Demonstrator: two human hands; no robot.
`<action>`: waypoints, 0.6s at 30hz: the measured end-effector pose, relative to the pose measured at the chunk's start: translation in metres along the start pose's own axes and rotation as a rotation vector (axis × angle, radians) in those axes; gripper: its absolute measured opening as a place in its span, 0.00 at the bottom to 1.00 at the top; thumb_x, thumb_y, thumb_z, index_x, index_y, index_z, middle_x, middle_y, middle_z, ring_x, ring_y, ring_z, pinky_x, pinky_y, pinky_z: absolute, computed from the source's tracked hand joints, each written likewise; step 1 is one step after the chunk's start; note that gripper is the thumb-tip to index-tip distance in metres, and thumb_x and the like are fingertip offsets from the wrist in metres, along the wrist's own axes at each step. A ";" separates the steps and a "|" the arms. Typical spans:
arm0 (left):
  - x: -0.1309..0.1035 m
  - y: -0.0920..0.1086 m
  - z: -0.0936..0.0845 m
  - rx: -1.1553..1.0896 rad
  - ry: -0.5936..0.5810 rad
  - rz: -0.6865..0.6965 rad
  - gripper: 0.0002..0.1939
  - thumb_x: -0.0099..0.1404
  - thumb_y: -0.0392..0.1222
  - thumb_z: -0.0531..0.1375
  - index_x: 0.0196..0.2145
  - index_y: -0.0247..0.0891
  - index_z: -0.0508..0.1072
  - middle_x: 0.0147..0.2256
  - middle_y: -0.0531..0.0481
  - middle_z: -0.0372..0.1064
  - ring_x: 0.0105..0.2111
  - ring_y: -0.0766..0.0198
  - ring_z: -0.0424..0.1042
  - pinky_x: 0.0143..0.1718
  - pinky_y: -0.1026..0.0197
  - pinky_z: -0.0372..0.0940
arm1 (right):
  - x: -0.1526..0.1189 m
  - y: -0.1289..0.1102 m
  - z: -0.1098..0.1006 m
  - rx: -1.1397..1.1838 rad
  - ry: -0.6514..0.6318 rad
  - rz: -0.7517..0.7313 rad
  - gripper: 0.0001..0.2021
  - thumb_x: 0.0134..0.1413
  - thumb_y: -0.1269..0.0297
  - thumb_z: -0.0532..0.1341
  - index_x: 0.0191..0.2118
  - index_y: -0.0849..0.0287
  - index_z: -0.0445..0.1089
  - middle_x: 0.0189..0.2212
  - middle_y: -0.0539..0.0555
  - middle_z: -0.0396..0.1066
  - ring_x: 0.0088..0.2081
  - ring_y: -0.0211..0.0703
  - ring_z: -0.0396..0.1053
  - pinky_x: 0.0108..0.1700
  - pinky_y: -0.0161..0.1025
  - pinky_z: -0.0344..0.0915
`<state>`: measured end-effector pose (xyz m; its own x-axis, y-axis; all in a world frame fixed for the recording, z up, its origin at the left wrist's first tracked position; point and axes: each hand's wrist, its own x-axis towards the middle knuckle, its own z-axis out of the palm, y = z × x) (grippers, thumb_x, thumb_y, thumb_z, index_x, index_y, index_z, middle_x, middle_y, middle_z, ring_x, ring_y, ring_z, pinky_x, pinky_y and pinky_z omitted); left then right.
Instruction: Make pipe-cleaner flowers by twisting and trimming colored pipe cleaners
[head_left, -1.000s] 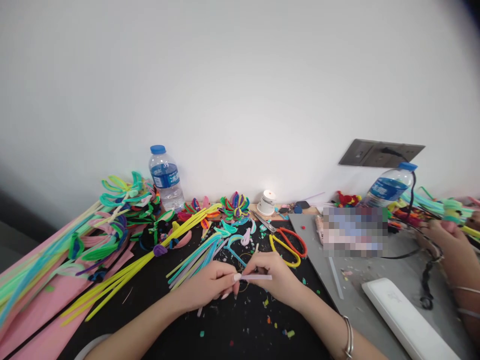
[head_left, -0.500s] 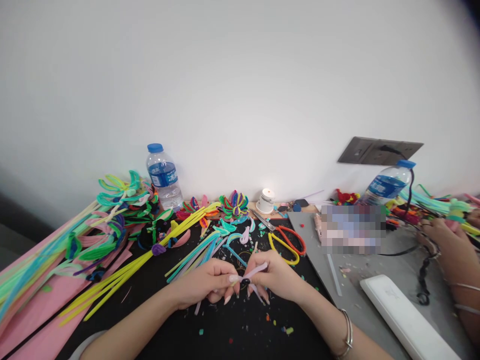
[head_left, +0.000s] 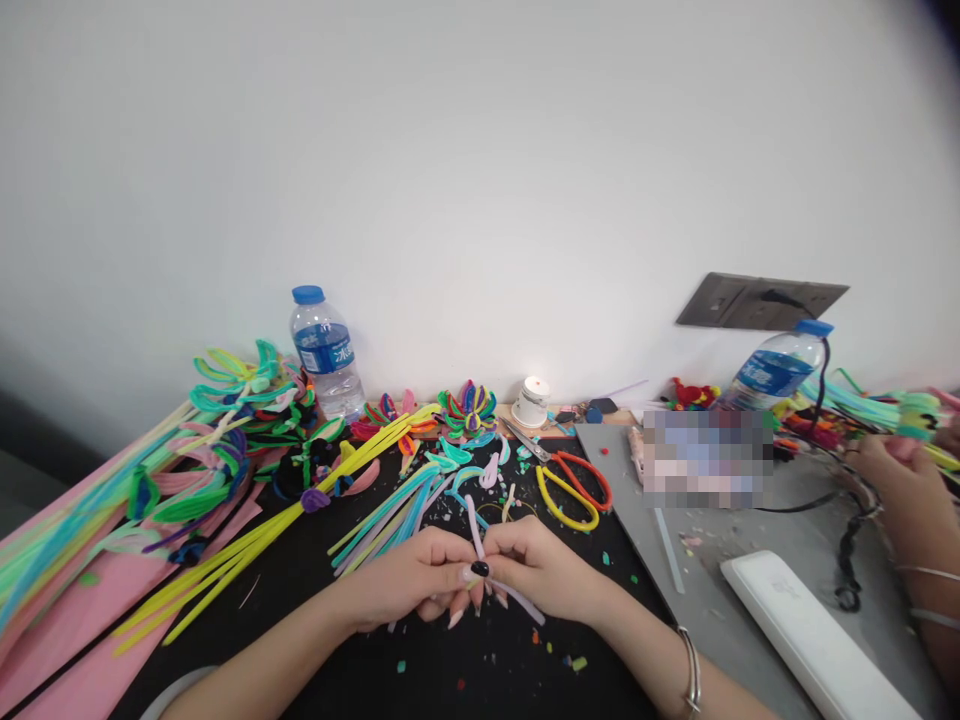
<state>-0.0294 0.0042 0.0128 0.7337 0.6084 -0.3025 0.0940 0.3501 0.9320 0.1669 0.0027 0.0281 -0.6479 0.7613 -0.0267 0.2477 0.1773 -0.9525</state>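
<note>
My left hand (head_left: 420, 580) and my right hand (head_left: 536, 572) meet above the black mat (head_left: 420, 670), with thumbs and fingertips pressed together. Both pinch a pale lilac pipe cleaner (head_left: 474, 522); one end sticks up between the hands, and another length slants down to the right below my right hand. Where the fingertips meet, the middle of the strip is hidden. Behind the hands lie teal, blue and lilac pipe cleaners (head_left: 401, 510). Scissors (head_left: 574, 490) with yellow and red handles rest beyond my right hand.
Pipe-cleaner flowers (head_left: 469, 408) and yellow stems (head_left: 225, 560) lie left and behind. A water bottle (head_left: 324, 350), a white spool (head_left: 532, 400) and a second bottle (head_left: 776, 370) stand near the wall. At right are a white case (head_left: 814, 635) and another person's hand (head_left: 889, 480).
The lilac strip has turned: its upper end now points up instead of right. My fingertips have come closer together, and my right hand's fingers are more curled.
</note>
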 end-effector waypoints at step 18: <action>0.000 0.002 0.018 0.629 0.339 0.380 0.16 0.66 0.38 0.50 0.21 0.35 0.65 0.21 0.55 0.60 0.24 0.68 0.60 0.29 0.66 0.54 | 0.005 -0.003 0.015 0.458 0.221 0.181 0.13 0.47 0.63 0.59 0.17 0.60 0.60 0.12 0.43 0.53 0.16 0.29 0.45 0.19 0.31 0.41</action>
<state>-0.0177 -0.0076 0.0186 0.5568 0.8237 0.1073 0.3145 -0.3286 0.8905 0.1526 -0.0033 0.0259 -0.4448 0.8763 -0.1849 -0.0307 -0.2212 -0.9747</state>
